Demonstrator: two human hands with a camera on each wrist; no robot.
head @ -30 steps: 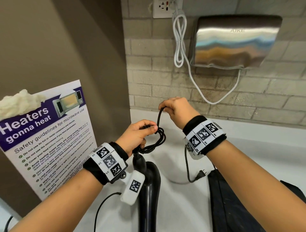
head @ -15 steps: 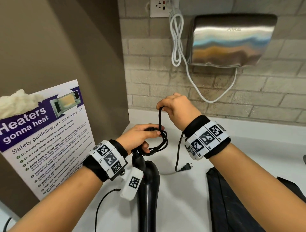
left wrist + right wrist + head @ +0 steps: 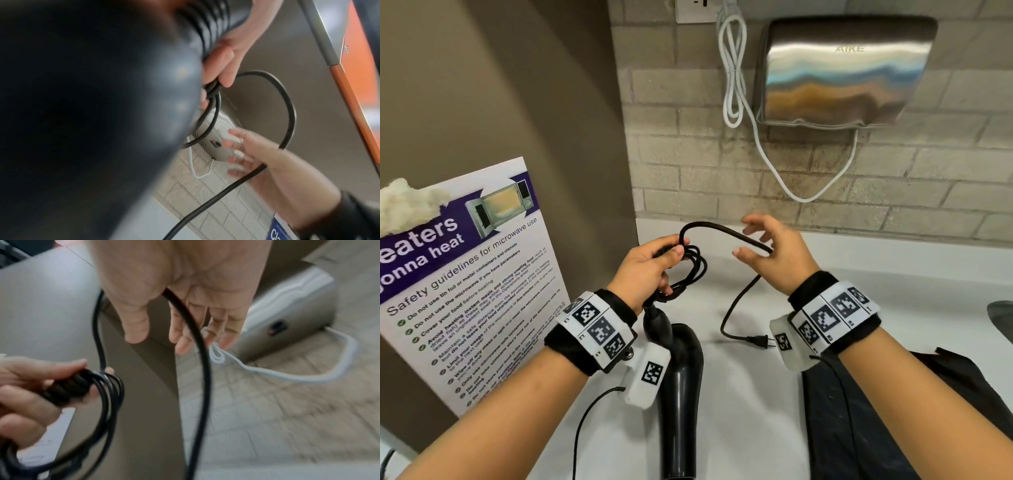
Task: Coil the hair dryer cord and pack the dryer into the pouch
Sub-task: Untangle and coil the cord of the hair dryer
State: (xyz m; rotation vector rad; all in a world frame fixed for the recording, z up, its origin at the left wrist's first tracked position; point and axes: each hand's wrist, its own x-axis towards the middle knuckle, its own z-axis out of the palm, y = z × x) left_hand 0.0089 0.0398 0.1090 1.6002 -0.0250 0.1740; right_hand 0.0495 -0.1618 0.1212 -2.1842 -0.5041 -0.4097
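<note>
The black hair dryer (image 3: pixel 681 377) hangs below my left hand (image 3: pixel 674 260), nozzle towards me, and its blurred body fills the left wrist view (image 3: pixel 82 113). That hand grips several loops of the black cord (image 3: pixel 693 270) beside the ribbed cord sleeve (image 3: pixel 68 389). One more length of cord (image 3: pixel 722 231) arches rightward over my right hand (image 3: pixel 753 240), whose fingers are spread and straight; the cord (image 3: pixel 203 369) only lies across its palm. The plug (image 3: pixel 760 341) rests on the white counter (image 3: pixel 739 411). The black pouch (image 3: pixel 876 428) lies flat under my right forearm.
A steel hand dryer (image 3: pixel 842 68) hangs on the brick wall with its white cable (image 3: pixel 732 68) looping down from an outlet (image 3: pixel 691 10). A microwave safety poster (image 3: pixel 465 274) leans against the brown wall at left. A dark object (image 3: pixel 1000 318) shows at the right edge.
My right hand has let go of its pinch on the cord, opened and swung right and lower. The cord now arches wide between the hands, and the plug lies farther right.
</note>
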